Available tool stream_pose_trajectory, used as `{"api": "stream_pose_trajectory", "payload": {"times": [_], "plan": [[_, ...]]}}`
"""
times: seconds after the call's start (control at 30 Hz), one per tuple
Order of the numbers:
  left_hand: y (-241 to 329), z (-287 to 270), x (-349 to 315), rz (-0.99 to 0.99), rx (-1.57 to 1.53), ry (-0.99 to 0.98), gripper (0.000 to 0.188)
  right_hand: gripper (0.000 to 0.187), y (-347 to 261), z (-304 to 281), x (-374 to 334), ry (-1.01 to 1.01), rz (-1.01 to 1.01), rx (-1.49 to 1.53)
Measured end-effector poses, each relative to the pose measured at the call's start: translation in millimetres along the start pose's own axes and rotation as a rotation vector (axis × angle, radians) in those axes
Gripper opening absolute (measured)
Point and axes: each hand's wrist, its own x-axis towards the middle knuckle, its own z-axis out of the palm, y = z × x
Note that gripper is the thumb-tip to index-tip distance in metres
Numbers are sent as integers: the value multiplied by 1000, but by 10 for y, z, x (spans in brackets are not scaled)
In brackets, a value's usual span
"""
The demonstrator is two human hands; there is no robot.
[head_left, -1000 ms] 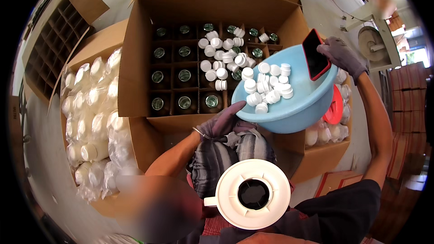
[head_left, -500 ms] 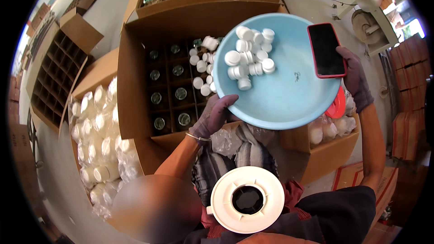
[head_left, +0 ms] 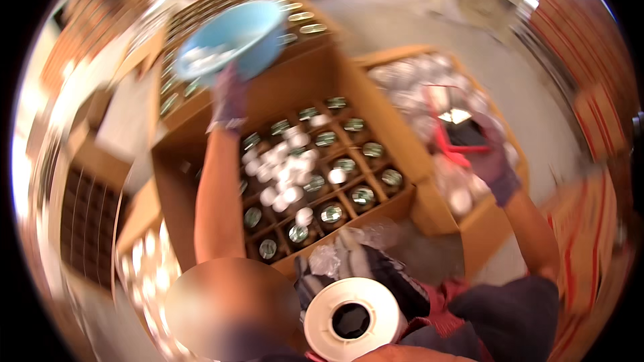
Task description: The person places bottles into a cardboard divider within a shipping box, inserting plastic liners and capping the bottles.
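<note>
The left hand, gloved in purple, is raised at the end of an outstretched forearm and closed on the rim of a pale blue bowl, holding it up beyond the far edge of the open cardboard box. Blur hides what lies in the bowl beyond a pale smear. The right hand, also gloved, reaches out to the right of the box with the arm bent at the elbow; its fingers curl near a red and dark flat thing, but the smear makes it impossible to tell whether they grip it. Inside the box, a grid of dividers holds jars with loose white caps scattered over them. A white tape roll sits just before the box, partly cut off by the lower edge.
</note>
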Motion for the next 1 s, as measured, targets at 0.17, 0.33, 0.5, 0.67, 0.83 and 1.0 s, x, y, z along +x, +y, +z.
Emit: {"api": "stream_pose_trajectory", "payload": {"times": [0.17, 0.33, 0.5, 0.67, 0.83, 1.0], "plan": [[-421, 1235, -1820, -281, 25, -640, 42, 36, -249, -466, -909, 657, -35, -112], [502, 1500, -3702, -465, 330, -889, 49, 42, -902, -410, -2259, 822, -365, -102], [949, 1805, -4493, -397, 368, -1084, 60, 40, -1169, -482, -3816, 1467, -392, -367], [986, 1964, -4617, -135, 515, -1318, 78, 38, -1663, -263, -5428, 1573, -709, -387], [1000, 2258, -4850, 49, 610, -1347, 85, 20, -2126, 223, -6661, 1738, -910, -627], [1007, 2556, -5184, 87, 784, -1192, 74, 17, -2680, 707, -7681, 1927, -999, -755]]}}
